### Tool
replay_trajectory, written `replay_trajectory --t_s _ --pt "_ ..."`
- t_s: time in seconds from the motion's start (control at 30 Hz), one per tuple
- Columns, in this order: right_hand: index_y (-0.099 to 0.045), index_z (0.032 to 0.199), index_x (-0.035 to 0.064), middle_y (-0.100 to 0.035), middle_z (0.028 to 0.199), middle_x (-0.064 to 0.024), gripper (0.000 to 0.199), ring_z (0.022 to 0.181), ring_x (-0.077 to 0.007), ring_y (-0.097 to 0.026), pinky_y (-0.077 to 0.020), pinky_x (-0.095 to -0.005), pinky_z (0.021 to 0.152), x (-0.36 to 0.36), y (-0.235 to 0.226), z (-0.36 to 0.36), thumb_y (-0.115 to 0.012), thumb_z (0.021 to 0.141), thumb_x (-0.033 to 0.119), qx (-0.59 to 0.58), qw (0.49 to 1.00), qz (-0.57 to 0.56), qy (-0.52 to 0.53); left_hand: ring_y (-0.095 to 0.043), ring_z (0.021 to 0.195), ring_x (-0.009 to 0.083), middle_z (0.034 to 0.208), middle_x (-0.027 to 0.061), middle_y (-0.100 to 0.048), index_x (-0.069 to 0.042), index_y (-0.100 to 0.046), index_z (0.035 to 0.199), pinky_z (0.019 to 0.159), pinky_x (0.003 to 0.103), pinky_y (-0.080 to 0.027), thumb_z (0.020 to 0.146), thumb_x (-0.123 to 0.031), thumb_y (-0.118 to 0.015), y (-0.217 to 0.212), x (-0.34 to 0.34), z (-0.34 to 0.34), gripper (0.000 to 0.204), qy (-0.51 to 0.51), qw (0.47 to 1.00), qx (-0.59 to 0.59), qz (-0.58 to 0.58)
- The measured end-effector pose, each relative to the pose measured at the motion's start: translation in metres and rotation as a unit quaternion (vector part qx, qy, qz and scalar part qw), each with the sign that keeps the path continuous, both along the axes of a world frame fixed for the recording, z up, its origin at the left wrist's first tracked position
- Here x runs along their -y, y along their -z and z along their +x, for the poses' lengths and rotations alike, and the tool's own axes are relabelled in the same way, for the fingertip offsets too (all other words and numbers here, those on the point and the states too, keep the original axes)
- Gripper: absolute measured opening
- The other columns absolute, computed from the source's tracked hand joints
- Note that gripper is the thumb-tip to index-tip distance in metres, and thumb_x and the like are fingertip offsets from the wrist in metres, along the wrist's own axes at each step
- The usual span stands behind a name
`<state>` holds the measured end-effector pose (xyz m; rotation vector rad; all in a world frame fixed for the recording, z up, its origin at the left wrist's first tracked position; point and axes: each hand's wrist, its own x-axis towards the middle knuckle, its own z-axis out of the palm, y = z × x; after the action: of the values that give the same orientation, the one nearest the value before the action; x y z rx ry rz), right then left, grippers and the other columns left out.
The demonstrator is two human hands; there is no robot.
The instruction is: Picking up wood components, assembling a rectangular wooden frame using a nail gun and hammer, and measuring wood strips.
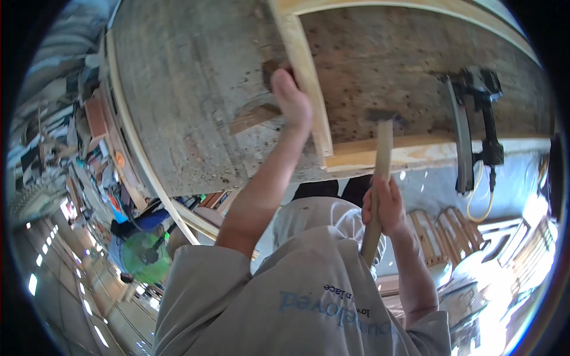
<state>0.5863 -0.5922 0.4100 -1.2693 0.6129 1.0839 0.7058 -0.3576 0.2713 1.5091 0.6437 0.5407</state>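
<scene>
My right hand [389, 204] is closed around the wooden handle of a hammer [385, 145]. The hammer's dark head is blurred and hangs over the panel, to the right of a pale wooden strip [309, 83]. At the strip's left side is my left hand [292, 104], close against it or touching it. Its fingers are mostly hidden and blurred, so their grip does not show. A small dark brown wooden piece [271, 75] lies beside that hand. Below it, a flat offcut of wood [255, 117] rests on the worn panel [190, 77].
A nail gun [490, 118] with a yellow hose lies across the frame's near rail [415, 153] at right. Slatted wooden pieces [442, 234] stand beyond the bench's near edge. To the left are heaped scraps [77, 148] and a green fan [142, 255].
</scene>
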Motion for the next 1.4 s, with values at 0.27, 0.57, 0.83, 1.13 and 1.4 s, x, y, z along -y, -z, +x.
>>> replay_trajectory --t_s 0.27,0.57,0.83,1.13,1.4 --pt "-0.051 0.103 0.0054 -0.055 0.064 -0.0050 0.026 0.043 -0.0136 -0.054 -0.0437 -0.0278 0.036 -0.003 0.018 0.102 -0.051 0.095 0.031 0.096 0.994 -0.017 -0.045 -0.067 0.081 0.0231 0.093 0.0130 -0.066 0.001 -0.057 0.100 0.078 0.034 -0.051 0.100 -0.022 -0.042 -0.031 -0.063 -0.008 0.028 0.044 0.997 -0.058 -0.024" --pt "-0.062 0.101 0.0038 -0.065 0.080 -0.0044 0.021 0.067 -0.0106 -0.062 -0.0479 -0.0241 0.054 -0.028 0.071 0.172 -0.059 0.090 0.021 0.331 0.924 -0.185 -0.041 -0.065 0.088 0.0375 0.098 0.0203 -0.066 0.001 -0.051 0.117 0.082 0.046 -0.051 0.075 -0.050 -0.068 -0.021 -0.090 -0.013 0.068 0.121 0.811 -0.312 0.480" --pt "-0.062 0.106 0.0021 -0.067 0.086 -0.0109 0.027 0.080 -0.0230 -0.067 -0.0528 -0.0323 0.067 -0.060 0.018 0.151 -0.067 0.084 0.018 0.539 0.824 -0.063 -0.160 -0.066 0.079 0.0220 0.095 0.0179 -0.065 0.000 -0.050 0.115 0.069 0.032 -0.054 0.072 -0.019 -0.071 -0.130 -0.047 -0.008 0.052 0.109 0.966 -0.171 0.162" --pt "-0.058 0.096 0.0000 -0.063 0.081 -0.0167 0.022 0.073 -0.0266 -0.062 -0.0474 -0.0381 0.069 0.000 0.062 0.136 -0.063 0.086 0.019 0.374 0.870 0.007 -0.320 -0.061 0.090 0.0199 0.098 0.0092 -0.062 -0.003 -0.055 0.116 0.075 0.032 -0.051 0.080 -0.018 -0.072 -0.146 -0.003 0.022 0.043 0.393 0.825 -0.208 0.350" --pt "-0.058 0.099 0.0008 -0.059 0.070 -0.0130 0.020 0.062 -0.0217 -0.051 -0.0418 -0.0372 0.062 -0.003 0.093 0.132 -0.057 0.090 0.019 0.283 0.871 0.068 -0.395 -0.063 0.091 0.0246 0.090 0.0089 -0.068 -0.007 -0.067 0.099 0.104 0.043 -0.034 0.081 -0.002 -0.059 -0.129 0.011 0.050 0.020 0.695 0.461 -0.281 0.475"
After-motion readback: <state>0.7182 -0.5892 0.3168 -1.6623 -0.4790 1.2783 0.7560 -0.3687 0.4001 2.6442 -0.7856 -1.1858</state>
